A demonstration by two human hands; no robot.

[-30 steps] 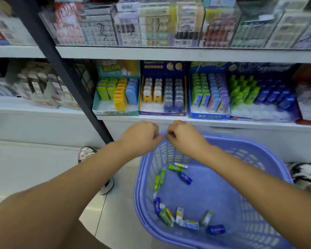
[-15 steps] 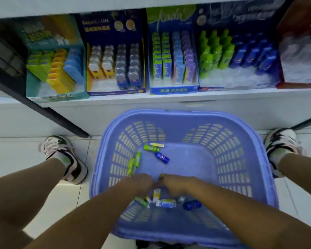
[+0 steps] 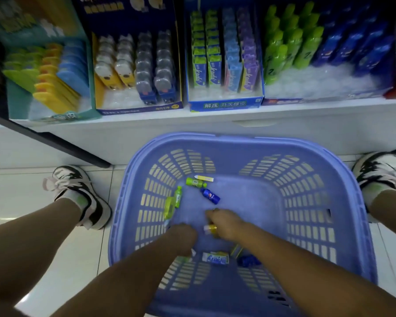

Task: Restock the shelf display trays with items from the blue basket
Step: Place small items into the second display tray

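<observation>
Now squatting over the blue basket [image 3: 238,139], both arms sunk into it — a second ago raised at its far rim, fingertips meeting just under the shelf. Passing over, nearest the body, a blue-and-white packet [image 3: 215,258] and a dark blue bottle [image 3: 248,260] lying loose beneath the wrists. Curling the left hand [image 3: 182,239] knuckles-up over the basket floor; cannot tell whether its grip has closed on anything, with the fingers hiding whatever lies under them. Pinching a yellow-and-white item [image 3: 209,229] in the right hand [image 3: 224,223], grip closed round it. Suggests the picking has begun, with a carry up to the shelf likely next. Leaving untouched farther in a green packet [image 3: 169,208], a green bottle [image 3: 178,196] touching it, a blue bottle [image 3: 209,196] and, near the far wall, a yellow stick [image 3: 205,178]. Flanked on the left by a black-and-white shoe [image 3: 78,191] on the tiled floor. Beyond, along the white shelf [image 3: 192,124], facing a row of display trays — among them the bottle tray [image 3: 318,81], green and blue bottles standing at its back, bare white slots along its front, a likely home for the basket's bottles. Hard to match the pinched item to a tray from this angle.
</observation>
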